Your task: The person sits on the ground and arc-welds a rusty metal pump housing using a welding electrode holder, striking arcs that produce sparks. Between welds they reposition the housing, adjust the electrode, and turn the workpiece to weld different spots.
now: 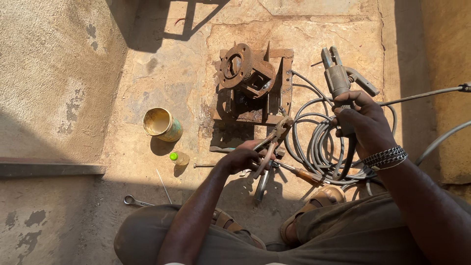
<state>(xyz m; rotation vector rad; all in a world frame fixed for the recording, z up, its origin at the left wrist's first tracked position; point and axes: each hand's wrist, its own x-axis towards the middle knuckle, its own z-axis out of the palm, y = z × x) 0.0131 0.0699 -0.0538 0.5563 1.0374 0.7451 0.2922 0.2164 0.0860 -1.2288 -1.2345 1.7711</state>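
1. The left hand [241,158] is closing its fingers around the handles of a pair of pliers [273,142], gripping them low on the handles while the nose is pointing up toward the rusty metal assembly [252,83].
2. The right hand [365,122] is wrapping tightly around the grip of a welding electrode holder [338,78], whose clamp end is sticking up above the knuckles.
3. A coil of grey cable [319,142] is lying on the concrete floor [196,73] just beside the assembly, under the right hand.
4. A screwdriver [299,172] with an orange handle is lying near the left hand, beside the sandalled foot [319,198].
5. A tin can [162,124], a small green-capped bottle [178,158] and a wrench [137,200] are sitting well apart to the left.
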